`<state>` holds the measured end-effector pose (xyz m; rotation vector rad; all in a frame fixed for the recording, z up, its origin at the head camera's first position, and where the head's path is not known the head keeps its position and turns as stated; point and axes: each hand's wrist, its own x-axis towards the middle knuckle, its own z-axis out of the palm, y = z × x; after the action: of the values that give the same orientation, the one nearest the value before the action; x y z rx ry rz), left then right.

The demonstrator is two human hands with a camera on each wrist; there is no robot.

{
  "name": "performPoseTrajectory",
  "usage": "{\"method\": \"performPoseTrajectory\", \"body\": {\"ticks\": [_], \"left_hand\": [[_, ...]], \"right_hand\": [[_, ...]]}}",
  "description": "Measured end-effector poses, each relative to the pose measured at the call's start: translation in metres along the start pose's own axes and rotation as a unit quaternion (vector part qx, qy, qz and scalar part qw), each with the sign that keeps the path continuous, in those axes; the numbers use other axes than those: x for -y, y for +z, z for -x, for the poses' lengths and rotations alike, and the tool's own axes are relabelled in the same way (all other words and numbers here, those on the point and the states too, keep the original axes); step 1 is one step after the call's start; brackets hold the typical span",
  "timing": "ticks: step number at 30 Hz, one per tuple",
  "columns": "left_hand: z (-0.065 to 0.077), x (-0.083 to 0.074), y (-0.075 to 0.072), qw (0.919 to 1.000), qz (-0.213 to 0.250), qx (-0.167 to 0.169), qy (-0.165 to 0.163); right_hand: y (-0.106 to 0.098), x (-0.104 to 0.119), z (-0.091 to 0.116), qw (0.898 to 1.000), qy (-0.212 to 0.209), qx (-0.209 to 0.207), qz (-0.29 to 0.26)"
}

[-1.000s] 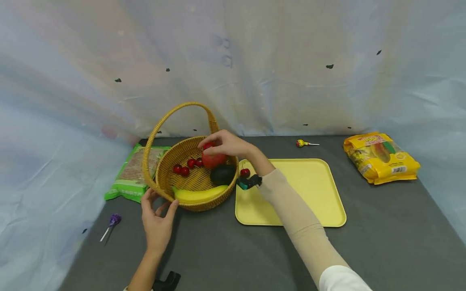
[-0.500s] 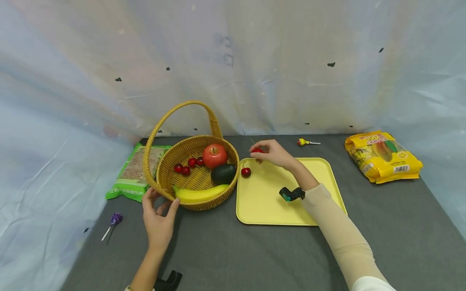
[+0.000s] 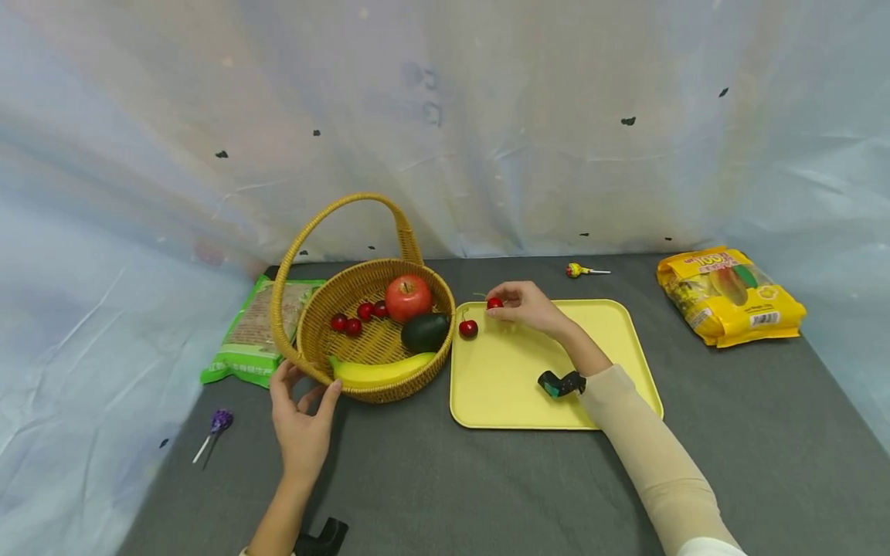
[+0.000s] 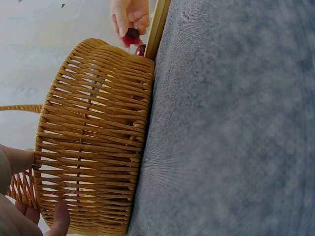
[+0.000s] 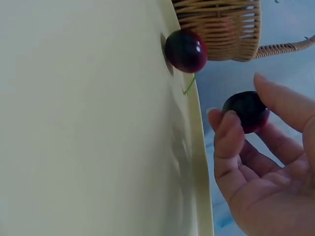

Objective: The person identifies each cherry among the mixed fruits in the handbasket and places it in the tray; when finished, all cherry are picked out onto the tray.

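My right hand (image 3: 530, 308) pinches a dark red cherry (image 5: 247, 112) between thumb and fingers, above the far left part of the yellow tray (image 3: 556, 401). A second cherry (image 3: 468, 329) with a green stem lies in the tray's left corner. My left hand (image 3: 300, 421) grips the near left rim of the wicker basket (image 4: 93, 147), at the foot of its arched handle. Inside the basket are an apple (image 3: 408, 298), an avocado (image 3: 426, 333), a banana (image 3: 381, 371) and several more cherries (image 3: 353, 327).
A green packet (image 3: 243, 340) lies behind the basket's left side. On the left is a purple lollipop (image 3: 221, 421); a yellow lollipop (image 3: 574, 270) lies behind the tray. A yellow snack bag (image 3: 730, 297) sits at the right. A plastic sheet (image 3: 528, 139) hangs along the back.
My right hand has come out of the basket with a cherry, moved right over the tray and then lowered slightly. The left hand has stayed on the basket.
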<state>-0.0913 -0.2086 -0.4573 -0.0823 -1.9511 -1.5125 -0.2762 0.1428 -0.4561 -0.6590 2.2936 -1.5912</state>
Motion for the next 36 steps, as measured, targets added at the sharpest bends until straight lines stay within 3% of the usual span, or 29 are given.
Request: {"method": "performPoseTrajectory", "body": {"ticks": [3, 9, 18, 28, 36], "left_hand": [[0.001, 0.012, -0.002, 1.0, 0.006, -0.001, -0.007], [0.002, 0.018, -0.004, 1.0, 0.005, -0.004, -0.003], [0.003, 0.021, -0.005, 1.0, -0.007, -0.002, -0.003], [0.002, 0.017, -0.004, 0.9999, -0.01, -0.002, -0.003], [0.002, 0.016, -0.004, 0.9999, -0.012, -0.001, -0.008]], "right_hand": [[-0.003, -0.001, 0.003, 1.0, 0.007, 0.012, 0.003], [-0.007, -0.008, 0.007, 0.998, 0.019, 0.045, 0.025], [-0.003, -0.01, 0.01, 0.99, -0.011, 0.055, 0.132], [-0.005, -0.014, 0.01, 0.99, -0.02, 0.071, 0.116], [-0.003, -0.013, 0.011, 0.995, -0.01, 0.058, 0.081]]}}
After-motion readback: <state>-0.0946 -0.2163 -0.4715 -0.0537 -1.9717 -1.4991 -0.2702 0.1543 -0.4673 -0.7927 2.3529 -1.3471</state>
